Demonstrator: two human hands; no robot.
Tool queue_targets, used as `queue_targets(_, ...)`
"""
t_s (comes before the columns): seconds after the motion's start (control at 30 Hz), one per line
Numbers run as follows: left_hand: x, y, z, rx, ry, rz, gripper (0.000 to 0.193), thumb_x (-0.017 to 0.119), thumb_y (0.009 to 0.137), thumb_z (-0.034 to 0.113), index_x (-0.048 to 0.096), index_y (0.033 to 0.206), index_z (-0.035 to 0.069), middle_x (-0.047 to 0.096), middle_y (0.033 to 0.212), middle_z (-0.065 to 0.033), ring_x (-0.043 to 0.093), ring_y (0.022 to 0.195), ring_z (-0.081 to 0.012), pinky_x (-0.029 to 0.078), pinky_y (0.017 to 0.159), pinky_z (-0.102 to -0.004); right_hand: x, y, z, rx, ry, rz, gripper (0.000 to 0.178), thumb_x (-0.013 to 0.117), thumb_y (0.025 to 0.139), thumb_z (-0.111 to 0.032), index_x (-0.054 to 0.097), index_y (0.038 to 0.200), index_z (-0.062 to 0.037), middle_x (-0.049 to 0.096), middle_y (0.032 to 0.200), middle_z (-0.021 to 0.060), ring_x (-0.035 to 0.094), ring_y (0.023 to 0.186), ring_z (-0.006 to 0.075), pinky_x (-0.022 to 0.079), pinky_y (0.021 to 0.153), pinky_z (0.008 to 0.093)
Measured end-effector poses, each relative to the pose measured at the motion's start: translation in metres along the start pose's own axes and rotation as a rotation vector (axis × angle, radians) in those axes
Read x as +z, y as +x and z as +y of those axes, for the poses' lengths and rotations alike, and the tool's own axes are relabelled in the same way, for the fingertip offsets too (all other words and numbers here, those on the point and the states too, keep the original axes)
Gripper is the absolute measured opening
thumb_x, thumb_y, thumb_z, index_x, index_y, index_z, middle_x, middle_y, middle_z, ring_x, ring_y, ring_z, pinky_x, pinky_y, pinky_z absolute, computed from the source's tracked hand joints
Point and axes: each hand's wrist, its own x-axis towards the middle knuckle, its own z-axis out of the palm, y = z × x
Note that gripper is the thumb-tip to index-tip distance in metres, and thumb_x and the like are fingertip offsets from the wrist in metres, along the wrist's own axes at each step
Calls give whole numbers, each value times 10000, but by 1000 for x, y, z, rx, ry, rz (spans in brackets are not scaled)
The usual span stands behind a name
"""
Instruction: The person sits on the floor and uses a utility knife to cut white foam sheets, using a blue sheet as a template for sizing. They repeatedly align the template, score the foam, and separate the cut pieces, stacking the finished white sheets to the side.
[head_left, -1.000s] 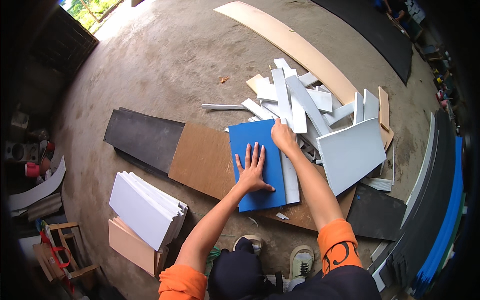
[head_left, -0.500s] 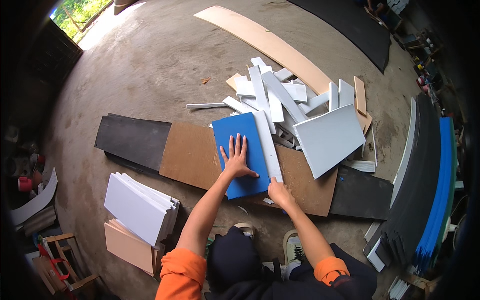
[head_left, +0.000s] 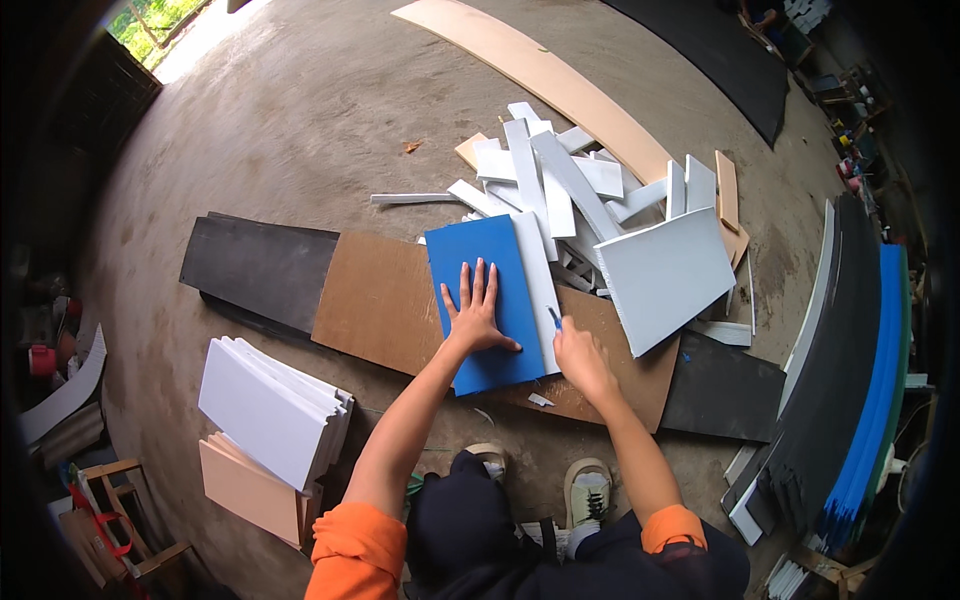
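My left hand (head_left: 476, 318) lies flat with fingers spread on a blue rectangular sheet (head_left: 478, 250). Beneath that sheet is a white foam sheet (head_left: 537, 290), whose strip sticks out along the right side. Just right of this strip, my right hand (head_left: 582, 358) is closed round a slim utility knife (head_left: 554, 317). Only the knife's blue front end shows, pointing up and away from me; the rest is inside my fist. Both sheets rest on a brown board (head_left: 372, 290) on the floor.
Beyond the board lies a heap of white offcut strips (head_left: 570, 180), with a larger white piece (head_left: 665, 280) leaning at its right. White sheets (head_left: 262, 405) and peach sheets (head_left: 250, 490) are stacked at the near left. Long black and blue sheets (head_left: 872, 380) stand at the right.
My right hand has moved up and slightly right, away from the near end of the white strip, and the knife's front end now shows. My left hand stays pressed on the blue sheet.
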Motion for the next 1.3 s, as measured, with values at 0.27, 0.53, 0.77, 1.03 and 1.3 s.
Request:
queue_targets(0.27,3,2,2,58,-28,1,1385,770,360,576,-25,1398,118,-75,1448,-149,-159,1317,-335,-111,943,-636,6,167,-38,-75,-58,126,265,396,857,-210,489,971,10,611,856,250,602,841,391,469,743,477)
queue_targets(0.53,4,3,3,84,-1,-19,1281,728,458,601,-16,1402,157,-98,1445,-156,-175,1308,-353,-113,927,-652,-2,203,-49,141,92,-216,352,434,792,-127,518,1102,19,552,1100,226,534,1044,342,435,861,432)
queue_targets(0.77,6,6,1,25,24,-52,1304,722,437,623,-33,1402,175,-136,1447,-122,-207,1304,-328,-122,934,-639,19,105,-27,239,90,-338,357,426,828,-161,486,1133,14,537,1131,220,513,1078,339,413,899,435)
queue_targets(1.03,8,8,2,28,41,-26,1332,734,414,617,-45,1400,176,-141,1446,-116,-217,1302,-321,-117,940,-636,60,-45,21,175,83,-326,303,329,876,-201,437,1054,20,546,1001,303,514,970,459,385,850,531)
queue_targets(1.3,8,4,3,25,37,-63,1324,726,429,628,-57,1398,177,-153,1442,-121,-225,1297,-327,-120,938,-637,74,-59,25,166,89,-261,206,410,872,-175,398,981,-1,594,855,272,571,859,441,440,747,530)
